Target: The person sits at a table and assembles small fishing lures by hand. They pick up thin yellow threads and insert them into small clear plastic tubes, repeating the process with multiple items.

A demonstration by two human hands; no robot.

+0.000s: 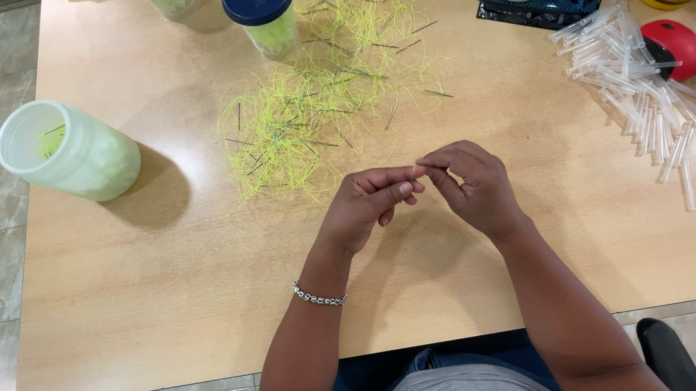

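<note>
Left hand (pixel 367 204) and right hand (pixel 471 184) fingertips pressed together, pinching something too thin to see; yellow thread pile (pixel 320 90) lying just beyond on table (pixel 152 286); clear tubes (pixel 636 82) near right; likely next: careful threading.

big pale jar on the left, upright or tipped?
Tipped. The pale jar lies on its side on the table, lidless open mouth facing left, greenish fill visible inside.
</note>
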